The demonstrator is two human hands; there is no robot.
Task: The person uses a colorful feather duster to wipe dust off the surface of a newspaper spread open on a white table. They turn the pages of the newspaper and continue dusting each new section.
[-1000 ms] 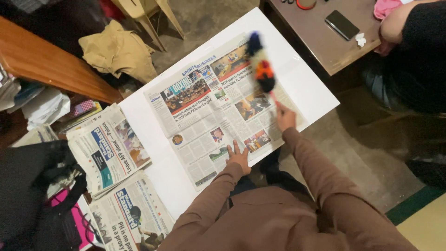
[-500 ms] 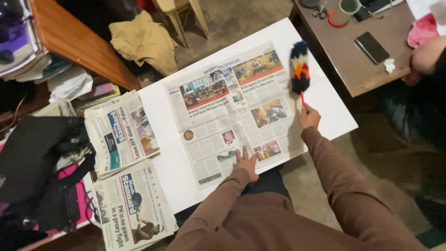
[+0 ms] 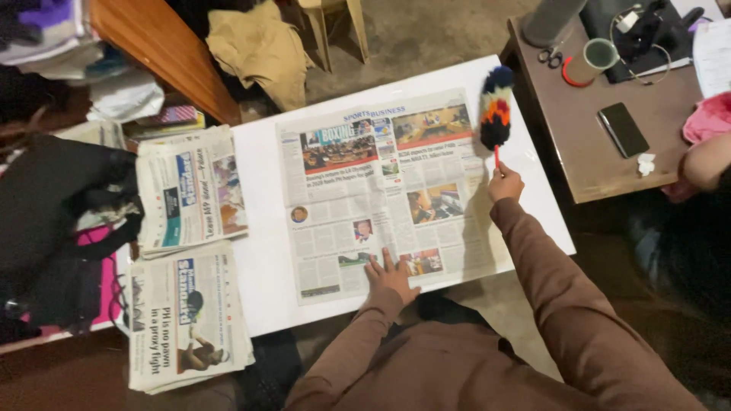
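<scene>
I see my right hand [image 3: 505, 183] closed around the thin red handle of a duster [image 3: 496, 106], whose fluffy striped head lies over the top right corner of the open newspaper [image 3: 388, 190]. My left hand [image 3: 390, 275] lies flat, fingers spread, on the paper's bottom edge, pinning it to the white board [image 3: 259, 289] that carries it. It grips nothing.

To do this well, I judge the strokes should be light and run away from the pinned edge, toward the far side of the board, so the sheet does not ruck up or slide. The left palm should stay pressed while the duster works, and the handle wants a loose wrist rather than a stiff arm, since the paper is thin and tears easily at the fold.

Around it: a folded paper [image 3: 190, 190] overlaps the board's left edge, and a second one [image 3: 186, 316] lies just below it, off the near left corner. A dark bag [image 3: 53, 228] sits farther left. To the right, apart from the board, stands a brown table [image 3: 594, 160] with a phone [image 3: 623, 129], a mug [image 3: 590, 61] and scissors [image 3: 550, 55]. Another person's arm [image 3: 704, 164] rests at that table's right edge. A tan cloth [image 3: 255, 46] lies heaped beyond the board's far edge. Nothing lies on the open sheet itself to block the sweep.
</scene>
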